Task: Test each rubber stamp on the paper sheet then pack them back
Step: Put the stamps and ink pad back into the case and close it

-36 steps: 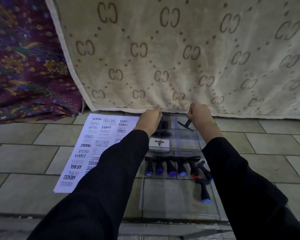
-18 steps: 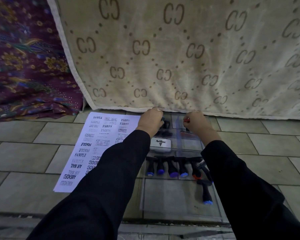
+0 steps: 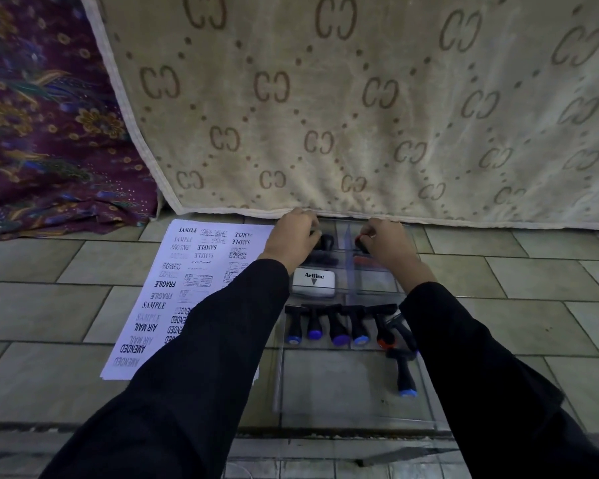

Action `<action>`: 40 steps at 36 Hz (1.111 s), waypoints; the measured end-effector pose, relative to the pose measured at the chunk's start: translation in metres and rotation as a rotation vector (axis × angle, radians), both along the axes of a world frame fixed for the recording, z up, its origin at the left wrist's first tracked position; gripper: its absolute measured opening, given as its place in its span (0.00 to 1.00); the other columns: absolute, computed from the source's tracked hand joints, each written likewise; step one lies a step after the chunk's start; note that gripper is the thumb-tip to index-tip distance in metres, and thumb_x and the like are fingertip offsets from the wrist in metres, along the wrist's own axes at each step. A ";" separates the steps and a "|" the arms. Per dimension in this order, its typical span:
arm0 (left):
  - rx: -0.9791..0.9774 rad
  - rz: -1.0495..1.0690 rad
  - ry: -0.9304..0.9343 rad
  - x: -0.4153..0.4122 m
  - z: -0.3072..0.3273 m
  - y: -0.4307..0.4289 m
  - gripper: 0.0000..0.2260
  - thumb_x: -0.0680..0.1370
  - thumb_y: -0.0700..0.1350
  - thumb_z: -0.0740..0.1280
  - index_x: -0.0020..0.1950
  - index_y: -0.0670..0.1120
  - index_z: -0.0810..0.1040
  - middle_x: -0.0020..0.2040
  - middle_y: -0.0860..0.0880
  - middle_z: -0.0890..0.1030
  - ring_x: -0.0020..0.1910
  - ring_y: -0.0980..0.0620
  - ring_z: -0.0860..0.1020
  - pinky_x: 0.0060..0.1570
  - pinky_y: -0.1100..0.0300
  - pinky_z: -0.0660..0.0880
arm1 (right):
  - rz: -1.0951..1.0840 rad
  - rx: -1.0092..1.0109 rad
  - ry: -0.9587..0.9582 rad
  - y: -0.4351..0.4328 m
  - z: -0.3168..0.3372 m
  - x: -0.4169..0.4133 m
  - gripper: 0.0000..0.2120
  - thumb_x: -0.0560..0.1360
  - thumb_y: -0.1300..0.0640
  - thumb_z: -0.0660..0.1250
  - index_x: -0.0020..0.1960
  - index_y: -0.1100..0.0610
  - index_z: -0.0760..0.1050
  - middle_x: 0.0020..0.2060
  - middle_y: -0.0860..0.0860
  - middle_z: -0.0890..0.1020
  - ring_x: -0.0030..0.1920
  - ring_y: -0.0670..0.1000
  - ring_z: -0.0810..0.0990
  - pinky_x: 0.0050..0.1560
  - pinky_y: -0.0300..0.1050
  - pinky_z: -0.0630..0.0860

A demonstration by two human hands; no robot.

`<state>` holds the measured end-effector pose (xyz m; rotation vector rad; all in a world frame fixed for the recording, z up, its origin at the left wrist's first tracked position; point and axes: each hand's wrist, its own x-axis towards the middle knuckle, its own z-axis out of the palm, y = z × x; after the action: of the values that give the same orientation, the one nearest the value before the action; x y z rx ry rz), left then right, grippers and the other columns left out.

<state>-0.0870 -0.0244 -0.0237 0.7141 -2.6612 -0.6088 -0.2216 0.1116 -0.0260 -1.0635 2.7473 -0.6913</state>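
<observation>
A clear plastic case (image 3: 353, 392) lies open on the tiled floor. At its far end my left hand (image 3: 293, 236) grips a black-handled stamp (image 3: 325, 242), and my right hand (image 3: 384, 236) grips a red-capped stamp (image 3: 360, 242) just right of the clear divider. A white Artline ink pad (image 3: 313, 283) sits below my left hand. Several black stamps with blue, purple and orange caps (image 3: 339, 326) lie in a row across the case, and one more stamp (image 3: 403, 375) lies apart nearer me. The paper sheet (image 3: 184, 292), covered in stamped words, lies left of the case.
A beige patterned blanket (image 3: 360, 98) hangs down to the floor right behind the case. Purple floral cloth (image 3: 42, 133) is bunched at the far left. Grey floor tiles (image 3: 533, 288) surround the case and paper.
My right hand has lowered its stamp from above the case down into the far right compartment. My left hand has stayed on its stamp at the far end.
</observation>
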 end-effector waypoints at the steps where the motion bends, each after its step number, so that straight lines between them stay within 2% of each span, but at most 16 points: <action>1: 0.012 0.000 0.037 0.003 0.001 0.002 0.10 0.78 0.44 0.65 0.58 0.43 0.78 0.57 0.45 0.76 0.55 0.47 0.76 0.54 0.55 0.74 | 0.004 -0.013 0.003 0.003 0.001 0.002 0.10 0.76 0.60 0.65 0.56 0.63 0.77 0.54 0.58 0.80 0.55 0.57 0.77 0.48 0.41 0.69; 3: 0.005 -0.013 0.112 0.010 0.003 0.006 0.11 0.78 0.45 0.65 0.58 0.45 0.78 0.57 0.47 0.76 0.57 0.49 0.75 0.54 0.54 0.73 | 0.012 -0.068 0.023 0.009 0.004 0.009 0.13 0.77 0.59 0.65 0.59 0.63 0.75 0.57 0.59 0.78 0.55 0.57 0.77 0.50 0.42 0.70; 5: 0.034 -0.028 0.200 0.023 0.005 0.015 0.10 0.77 0.45 0.65 0.57 0.46 0.78 0.56 0.49 0.77 0.55 0.50 0.75 0.53 0.54 0.74 | 0.013 -0.167 0.063 0.019 0.009 0.018 0.12 0.76 0.60 0.65 0.58 0.63 0.75 0.56 0.59 0.77 0.54 0.56 0.77 0.49 0.41 0.69; 7: 0.078 -0.033 0.271 0.040 0.004 0.025 0.08 0.77 0.45 0.65 0.55 0.48 0.78 0.51 0.53 0.76 0.48 0.54 0.76 0.49 0.57 0.74 | 0.002 -0.263 0.110 0.033 0.013 0.031 0.10 0.75 0.59 0.67 0.55 0.62 0.76 0.52 0.57 0.78 0.49 0.55 0.77 0.45 0.39 0.68; 10: 0.105 -0.046 0.277 0.071 -0.003 0.041 0.05 0.76 0.46 0.66 0.51 0.51 0.77 0.43 0.58 0.72 0.40 0.60 0.73 0.42 0.62 0.71 | -0.004 -0.309 0.145 0.057 0.017 0.052 0.04 0.73 0.59 0.68 0.46 0.58 0.76 0.41 0.52 0.78 0.36 0.45 0.73 0.38 0.38 0.68; 12: 0.111 -0.061 0.210 0.091 -0.011 0.050 0.04 0.76 0.48 0.66 0.50 0.52 0.75 0.41 0.59 0.71 0.39 0.61 0.71 0.40 0.62 0.69 | 0.013 -0.244 0.091 0.074 0.017 0.068 0.04 0.72 0.58 0.69 0.42 0.54 0.74 0.35 0.48 0.78 0.32 0.40 0.73 0.34 0.35 0.70; 17: 0.073 -0.114 0.045 0.127 -0.032 0.068 0.10 0.73 0.53 0.68 0.52 0.53 0.73 0.46 0.58 0.71 0.42 0.64 0.70 0.42 0.64 0.70 | 0.036 0.053 0.048 0.108 0.009 0.106 0.10 0.71 0.51 0.70 0.37 0.53 0.71 0.29 0.46 0.76 0.32 0.45 0.74 0.31 0.42 0.72; 21: 0.000 -0.144 -0.042 0.137 -0.037 0.073 0.17 0.71 0.57 0.70 0.56 0.52 0.74 0.52 0.56 0.70 0.51 0.59 0.72 0.48 0.63 0.73 | 0.022 0.169 0.037 0.122 0.004 0.125 0.14 0.71 0.49 0.70 0.36 0.56 0.69 0.32 0.50 0.76 0.35 0.51 0.75 0.32 0.44 0.67; 25: -0.041 -0.148 -0.089 0.139 -0.039 0.075 0.18 0.70 0.58 0.70 0.55 0.52 0.74 0.55 0.54 0.70 0.55 0.56 0.71 0.50 0.65 0.69 | 0.014 0.256 0.024 0.133 0.002 0.134 0.14 0.70 0.50 0.69 0.39 0.56 0.65 0.37 0.52 0.74 0.37 0.52 0.73 0.34 0.43 0.66; 28: -0.047 -0.149 -0.094 0.140 -0.040 0.076 0.18 0.70 0.58 0.70 0.55 0.51 0.74 0.56 0.54 0.71 0.56 0.56 0.72 0.51 0.65 0.67 | -0.014 0.274 -0.030 0.137 -0.001 0.137 0.13 0.69 0.52 0.69 0.42 0.56 0.66 0.39 0.52 0.73 0.38 0.53 0.72 0.33 0.42 0.65; 33: -0.043 -0.149 -0.096 0.141 -0.041 0.075 0.17 0.70 0.56 0.71 0.56 0.51 0.76 0.52 0.56 0.69 0.53 0.55 0.72 0.49 0.67 0.66 | -0.020 0.296 -0.090 0.142 -0.005 0.137 0.16 0.68 0.56 0.70 0.39 0.53 0.61 0.34 0.47 0.64 0.37 0.51 0.68 0.28 0.35 0.58; 37: -0.048 -0.140 -0.098 0.141 -0.042 0.075 0.18 0.70 0.57 0.72 0.57 0.52 0.76 0.52 0.53 0.73 0.53 0.54 0.74 0.50 0.62 0.71 | -0.018 0.301 -0.108 0.143 -0.006 0.136 0.16 0.67 0.59 0.70 0.38 0.53 0.61 0.34 0.47 0.64 0.36 0.50 0.67 0.26 0.34 0.56; 40: -0.033 -0.121 -0.110 0.141 -0.041 0.075 0.18 0.70 0.57 0.72 0.57 0.53 0.76 0.51 0.52 0.75 0.52 0.54 0.75 0.50 0.59 0.74 | -0.033 0.311 -0.113 0.143 -0.006 0.136 0.15 0.66 0.59 0.71 0.42 0.55 0.63 0.34 0.47 0.64 0.36 0.50 0.67 0.25 0.33 0.56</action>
<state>0.0539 0.0509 -0.0644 0.5972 -2.8260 -0.5697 -0.0854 0.2547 -0.0322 -0.8842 2.6638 -0.3013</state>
